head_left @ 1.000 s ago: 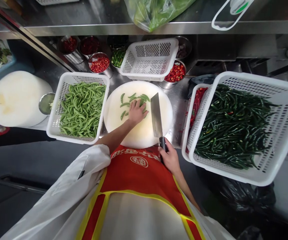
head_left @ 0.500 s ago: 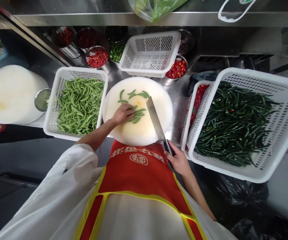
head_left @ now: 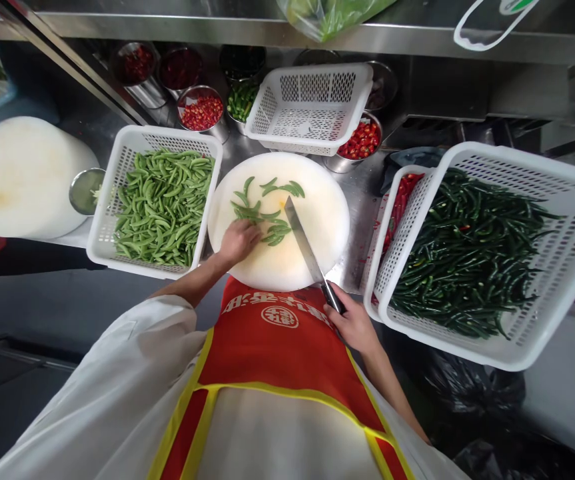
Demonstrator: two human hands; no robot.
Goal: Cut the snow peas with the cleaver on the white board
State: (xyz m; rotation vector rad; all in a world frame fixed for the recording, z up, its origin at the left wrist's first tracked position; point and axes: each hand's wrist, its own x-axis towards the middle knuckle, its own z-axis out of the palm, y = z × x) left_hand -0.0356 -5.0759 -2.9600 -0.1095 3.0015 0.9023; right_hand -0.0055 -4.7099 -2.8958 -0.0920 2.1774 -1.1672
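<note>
A round white cutting board (head_left: 312, 260) lies in front of me with several green snap peas (head_left: 276, 233) on it. Over its left part is my left hand (head_left: 240, 241), its fingers curled and close together beside the peas. Whatever is under those fingers is hidden. My right hand (head_left: 352, 323) grips the black handle of a knife (head_left: 306, 243) at the board's lower right edge. The blade slants up and left across the board, its tip close to the peas.
A white basket of snap peas (head_left: 162, 207) stands left of the board. On the right, a larger white basket (head_left: 467, 260) holds dark green chilies. Behind are a white basket (head_left: 312, 100) and metal containers of cut red chilies (head_left: 202, 113). Another round board (head_left: 27, 180) is far left.
My left hand has drawn back toward me and left, uncovering more peas on the board. The knife tip has shifted left and slightly down. The camera view has moved a little.
</note>
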